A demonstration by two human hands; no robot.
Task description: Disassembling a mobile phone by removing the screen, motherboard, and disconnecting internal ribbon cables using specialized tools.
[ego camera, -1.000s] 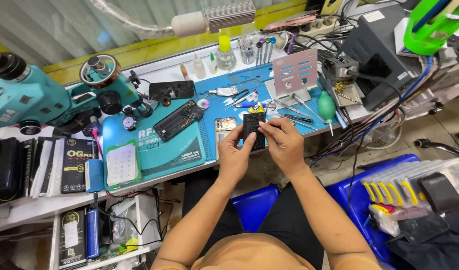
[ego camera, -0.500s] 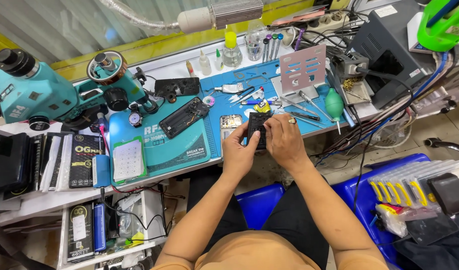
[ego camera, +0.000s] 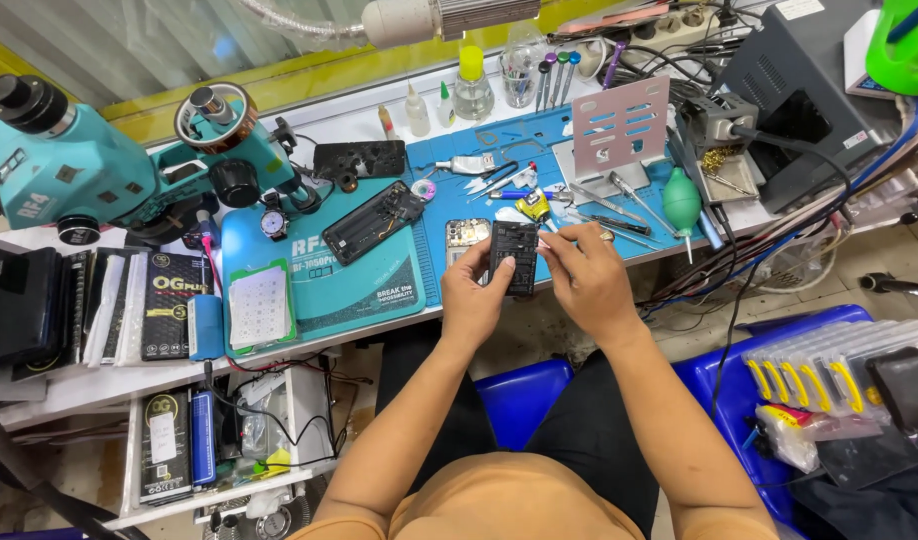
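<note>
My left hand [ego camera: 476, 297] grips a small dark opened phone body [ego camera: 515, 256] from its left side, held upright over the front edge of the blue work mat [ego camera: 379, 285]. My right hand [ego camera: 582, 272] pinches the phone's upper right edge with thumb and fingers. Just behind the phone lies a loose back part with a camera opening [ego camera: 467, 234]. A second opened phone [ego camera: 372, 222] lies tilted on the mat to the left.
A teal microscope [ego camera: 89, 165] stands at the left, with a black phone [ego camera: 359, 158] behind the mat. Tweezers and screwdrivers [ego camera: 599, 205], a green air blower [ego camera: 682, 201], a grey perforated stand [ego camera: 619, 125] and bottles [ego camera: 471, 85] crowd the back. Blue stools [ego camera: 524, 395] sit below.
Both hands stay on the phone body. My right fingers have shifted up along its right edge, and the view has drifted slightly.
</note>
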